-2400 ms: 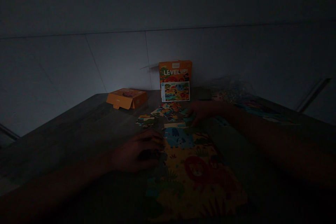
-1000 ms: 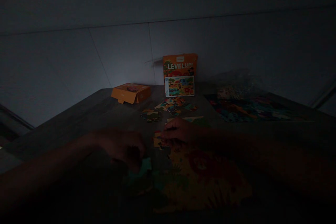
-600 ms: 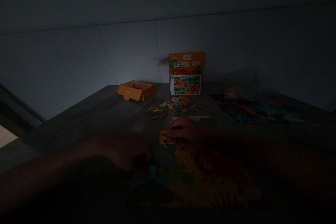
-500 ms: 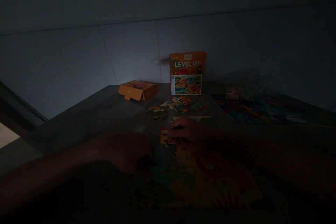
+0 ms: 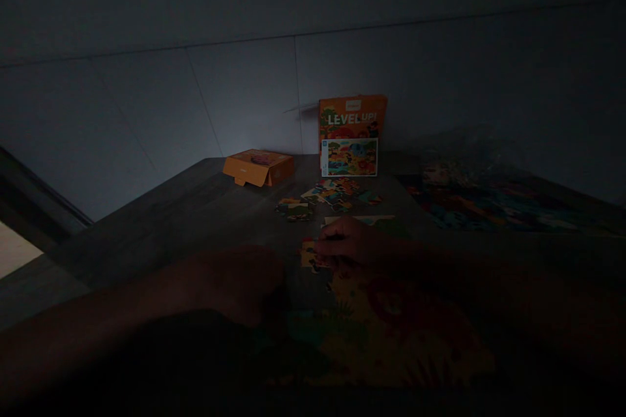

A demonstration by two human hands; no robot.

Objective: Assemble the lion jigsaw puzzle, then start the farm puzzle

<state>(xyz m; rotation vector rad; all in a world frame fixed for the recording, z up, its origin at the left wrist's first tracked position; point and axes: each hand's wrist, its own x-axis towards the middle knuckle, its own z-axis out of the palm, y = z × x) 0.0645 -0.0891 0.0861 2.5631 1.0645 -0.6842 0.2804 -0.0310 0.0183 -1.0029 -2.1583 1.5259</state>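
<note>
flat yellow-and-red cardboard jigsaw section (image 5: 308, 255) — likely light, stiff, best pinched by its edges; right hand (image 5: 345, 239) half-curled at three o'clock, left hand (image 5: 244, 283) curled at eight — both grips unclear.

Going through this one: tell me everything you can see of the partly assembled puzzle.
The partly assembled puzzle looks like printed card and lies flat on the grey table, close to the camera. Its print shows a red-maned lion on yellow ground, with green plants and blue-green toward the left. The right hand and forearm hide some of it; the left hand is at its left side, contact too dark to judge.
</note>
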